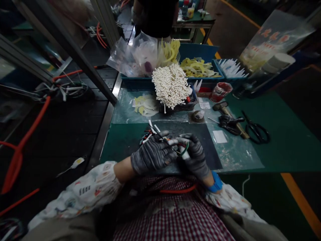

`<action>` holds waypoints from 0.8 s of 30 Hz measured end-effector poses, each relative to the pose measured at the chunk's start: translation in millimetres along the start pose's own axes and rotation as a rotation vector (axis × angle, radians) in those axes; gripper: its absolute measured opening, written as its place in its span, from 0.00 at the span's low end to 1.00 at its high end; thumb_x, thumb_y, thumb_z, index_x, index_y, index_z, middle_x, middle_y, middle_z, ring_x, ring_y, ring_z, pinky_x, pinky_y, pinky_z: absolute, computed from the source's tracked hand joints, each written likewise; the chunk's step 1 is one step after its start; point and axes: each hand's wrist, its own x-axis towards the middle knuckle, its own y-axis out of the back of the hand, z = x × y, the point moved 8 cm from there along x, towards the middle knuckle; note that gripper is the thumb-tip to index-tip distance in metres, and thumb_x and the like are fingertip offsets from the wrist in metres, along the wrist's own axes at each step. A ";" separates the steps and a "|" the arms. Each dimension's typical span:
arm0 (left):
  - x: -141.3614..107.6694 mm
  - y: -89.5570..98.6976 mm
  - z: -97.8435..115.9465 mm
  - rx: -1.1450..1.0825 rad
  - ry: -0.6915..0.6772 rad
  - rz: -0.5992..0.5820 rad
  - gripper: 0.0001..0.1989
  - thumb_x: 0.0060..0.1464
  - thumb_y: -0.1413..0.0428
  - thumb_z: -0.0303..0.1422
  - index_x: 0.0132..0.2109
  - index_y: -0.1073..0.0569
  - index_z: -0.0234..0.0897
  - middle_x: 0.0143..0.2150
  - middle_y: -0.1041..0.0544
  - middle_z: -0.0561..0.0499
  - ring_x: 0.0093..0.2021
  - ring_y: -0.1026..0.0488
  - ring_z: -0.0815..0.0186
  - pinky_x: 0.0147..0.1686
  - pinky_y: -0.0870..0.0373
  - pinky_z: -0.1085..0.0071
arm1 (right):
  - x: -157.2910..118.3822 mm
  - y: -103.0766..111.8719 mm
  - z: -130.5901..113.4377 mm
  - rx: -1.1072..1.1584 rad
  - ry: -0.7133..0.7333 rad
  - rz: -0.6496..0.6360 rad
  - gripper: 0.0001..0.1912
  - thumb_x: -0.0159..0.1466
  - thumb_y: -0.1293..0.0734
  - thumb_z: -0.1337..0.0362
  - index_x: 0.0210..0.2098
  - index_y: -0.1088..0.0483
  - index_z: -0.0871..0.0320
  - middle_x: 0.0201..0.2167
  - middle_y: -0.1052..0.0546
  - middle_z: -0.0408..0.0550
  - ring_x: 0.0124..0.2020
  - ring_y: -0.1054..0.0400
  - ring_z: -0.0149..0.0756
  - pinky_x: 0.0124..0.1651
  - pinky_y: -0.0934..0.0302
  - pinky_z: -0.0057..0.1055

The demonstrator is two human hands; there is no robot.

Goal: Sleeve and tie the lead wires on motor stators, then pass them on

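Both hands wear grey knit gloves and meet at the near edge of the green table point(288, 147), just in front of the person's checked apron. The left hand point(151, 155) is curled closed around a bundle of thin wires point(150, 132) in red, black and white, whose white-tipped ends fan out beyond its knuckles. The right hand point(195, 155) sits just beside it, fingertips touching those of the left, pinching a green wire loop point(186, 149) between thumb and forefinger; a blue band circles that wrist. Beyond the hands, on a clear plastic sheet, lies a dense cluster of white terminal caps point(171, 85) heaped on a small tray, with pale yellow cut-outs point(145, 104) to its left. Further out from the hands stands a blue bin point(200, 51) holding yellow strips point(195, 67) and crumpled clear bags point(135, 57). To the right of the hands, well apart from them, a hammer point(229, 117), black pliers point(229, 123) and black scissors point(257, 129) lie on the table; the pliers rest across the hammer handle. A red-and-white tape roll point(220, 91) sits beyond the hammer. To the left of the hands, off the table, orange hoses point(20, 147) and an aluminium frame point(75, 50) cross the dark floor. Another person stands beyond the blue bin; only the dark torso shows.
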 end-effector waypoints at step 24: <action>29.1 -2.9 -24.3 -0.412 0.322 -0.162 0.37 0.75 0.60 0.60 0.52 0.14 0.41 0.47 0.15 0.42 0.46 0.18 0.54 0.65 0.30 0.44 | -2.3 35.9 -49.3 0.018 0.110 -0.122 0.03 0.73 0.26 0.61 0.45 0.17 0.48 0.40 0.11 0.46 0.39 0.15 0.41 0.43 0.19 0.34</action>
